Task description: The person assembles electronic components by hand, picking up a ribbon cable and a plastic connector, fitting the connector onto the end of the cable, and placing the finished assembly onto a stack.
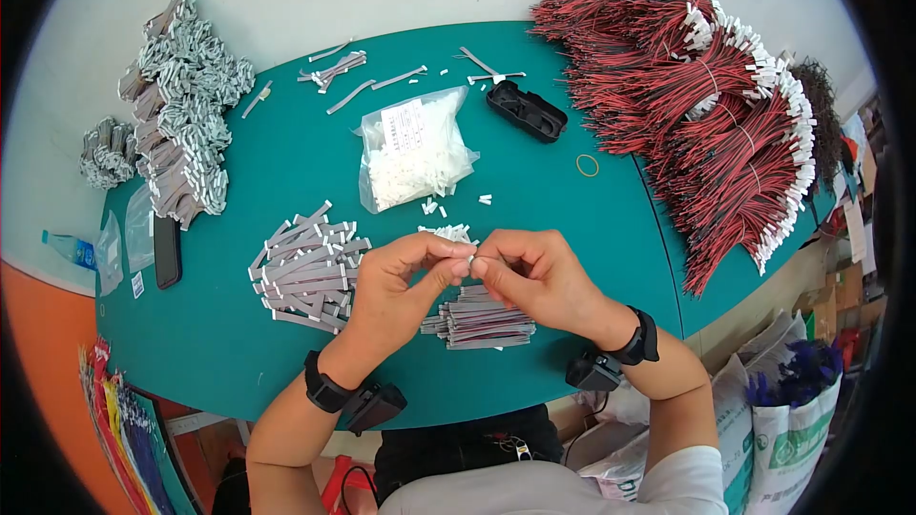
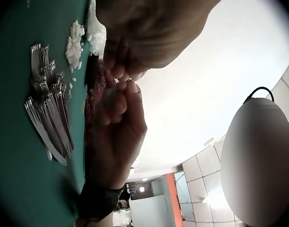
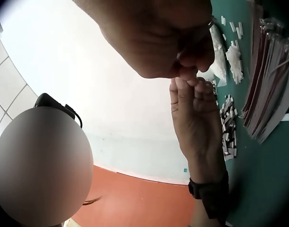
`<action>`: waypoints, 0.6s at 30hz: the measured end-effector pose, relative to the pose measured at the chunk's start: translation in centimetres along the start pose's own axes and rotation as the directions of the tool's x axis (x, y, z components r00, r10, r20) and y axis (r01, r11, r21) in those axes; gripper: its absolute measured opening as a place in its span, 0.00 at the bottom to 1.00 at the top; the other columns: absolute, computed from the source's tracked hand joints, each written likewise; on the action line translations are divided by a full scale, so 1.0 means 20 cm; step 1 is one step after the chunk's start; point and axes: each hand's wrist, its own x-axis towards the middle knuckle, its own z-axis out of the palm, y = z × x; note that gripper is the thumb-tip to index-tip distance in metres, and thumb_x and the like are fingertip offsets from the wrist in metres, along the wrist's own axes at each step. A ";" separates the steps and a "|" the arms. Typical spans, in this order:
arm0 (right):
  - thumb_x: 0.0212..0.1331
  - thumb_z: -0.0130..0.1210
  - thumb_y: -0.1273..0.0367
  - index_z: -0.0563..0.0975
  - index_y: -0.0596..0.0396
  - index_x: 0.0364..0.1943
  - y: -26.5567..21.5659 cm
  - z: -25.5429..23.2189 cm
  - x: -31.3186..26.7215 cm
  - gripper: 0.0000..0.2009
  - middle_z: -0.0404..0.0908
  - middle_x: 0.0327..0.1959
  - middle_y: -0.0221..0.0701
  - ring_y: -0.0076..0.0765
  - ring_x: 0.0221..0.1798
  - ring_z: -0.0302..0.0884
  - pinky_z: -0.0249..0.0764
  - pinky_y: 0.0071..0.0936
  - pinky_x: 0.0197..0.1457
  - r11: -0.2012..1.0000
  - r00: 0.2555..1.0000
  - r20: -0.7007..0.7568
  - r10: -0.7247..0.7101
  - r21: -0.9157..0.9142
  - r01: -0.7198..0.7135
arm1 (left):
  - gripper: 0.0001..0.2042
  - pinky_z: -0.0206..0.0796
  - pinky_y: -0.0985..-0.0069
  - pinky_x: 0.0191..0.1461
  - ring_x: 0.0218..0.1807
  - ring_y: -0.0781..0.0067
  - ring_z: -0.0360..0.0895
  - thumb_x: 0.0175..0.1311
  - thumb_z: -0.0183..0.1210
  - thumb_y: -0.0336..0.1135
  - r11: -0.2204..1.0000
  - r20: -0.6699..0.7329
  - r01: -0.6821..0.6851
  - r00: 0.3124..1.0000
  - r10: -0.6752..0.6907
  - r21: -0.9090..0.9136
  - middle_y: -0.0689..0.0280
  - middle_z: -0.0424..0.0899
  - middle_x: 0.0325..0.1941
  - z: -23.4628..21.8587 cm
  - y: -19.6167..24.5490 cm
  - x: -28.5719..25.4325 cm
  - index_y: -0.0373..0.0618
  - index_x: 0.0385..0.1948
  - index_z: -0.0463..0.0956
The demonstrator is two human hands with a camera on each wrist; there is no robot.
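Fingertip to fingertip, my left hand (image 1: 393, 278) and right hand (image 1: 542, 275) meet over the table. Thumb and forefinger of the left hand pinch a small white connector (image 1: 470, 260), mostly hidden by the fingertips. My right hand pinches against it from the other side; thin silvery tips of a ribbon cable (image 3: 211, 22) stick out past its curled fingers in the right wrist view, the rest hidden. Below the hands lies a stack of grey ribbon cables (image 1: 480, 321) with bare metal ends. Loose white connectors (image 1: 448, 232) lie just behind the hands.
To the left lies a pile of cables with white ends (image 1: 305, 272). Behind are a bag of white connectors (image 1: 420, 153) and a black case (image 1: 527, 112). Bundles of red-black wires (image 1: 687, 105) fill the right, grey cable bundles (image 1: 186, 105) the left, beside a phone (image 1: 167, 253).
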 end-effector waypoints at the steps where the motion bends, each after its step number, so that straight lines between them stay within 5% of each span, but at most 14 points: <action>1: 0.62 0.52 0.70 0.74 0.59 0.25 0.00 0.00 0.00 0.10 0.67 0.14 0.19 0.11 0.18 0.56 0.51 0.17 0.18 1.000 1.000 -0.008 -0.003 -0.005 0.003 | 0.06 0.71 0.82 0.40 0.36 0.80 0.77 0.60 0.57 0.22 1.000 0.001 -0.005 1.000 0.005 -0.009 0.64 0.81 0.35 0.00 -0.01 0.00 0.35 0.38 0.77; 18: 0.62 0.51 0.71 0.73 0.58 0.24 -0.03 0.01 0.00 0.09 0.68 0.15 0.19 0.11 0.19 0.57 0.52 0.16 0.19 1.000 1.000 0.007 0.025 -0.007 -0.025 | 0.05 0.68 0.84 0.39 0.35 0.83 0.74 0.62 0.57 0.26 0.998 -0.003 0.021 1.000 -0.021 -0.052 0.65 0.81 0.36 0.02 -0.01 -0.01 0.37 0.37 0.76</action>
